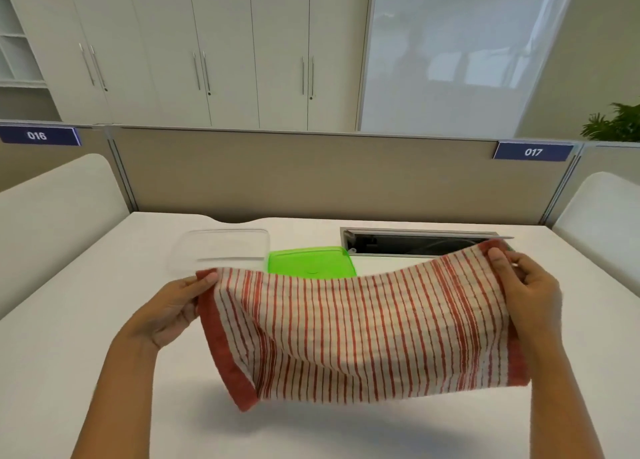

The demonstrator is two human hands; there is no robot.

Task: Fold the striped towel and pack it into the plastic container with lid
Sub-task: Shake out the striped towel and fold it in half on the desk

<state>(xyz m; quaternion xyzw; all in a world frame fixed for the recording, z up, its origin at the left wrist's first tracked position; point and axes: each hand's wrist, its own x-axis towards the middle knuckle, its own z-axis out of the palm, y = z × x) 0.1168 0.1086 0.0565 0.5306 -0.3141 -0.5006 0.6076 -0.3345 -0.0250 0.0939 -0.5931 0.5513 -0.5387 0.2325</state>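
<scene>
1. Hands working in pair: left hand (173, 306) pinching the upper left corner of the striped towel (363, 330), thumb lying on top of the cloth edge and the other fingers curled shut underneath it.
2. Right hand (526, 292) gripping the upper right corner of the same towel, thumb pressing on the near face, fingers closing behind the cloth, palm turning inward.
3. Holding the towel up off the white bench (69, 354), stretching between both hands, sagging in the middle, right corner sitting higher than the left.
4. Showing red and cream stripes running top to bottom, with a solid red band along the left edge and another along the right edge; lower edge hanging free above the bench and casting a soft shadow below.
5. Lying behind the towel: clear plastic container (221, 250) resting on the bench toward the left, with nothing visible inside it.
6. Sitting just beside the container, on its right: green lid (311, 263), flat on the bench, its near edge hiding behind the towel's top edge.
7. Standing open behind the right hand, set into the bench: cable hatch (415, 244), dark inside.
8. Rising behind the bench: beige partition (311, 174), carrying a blue tag reading 017 (533, 151) at its right end.
</scene>
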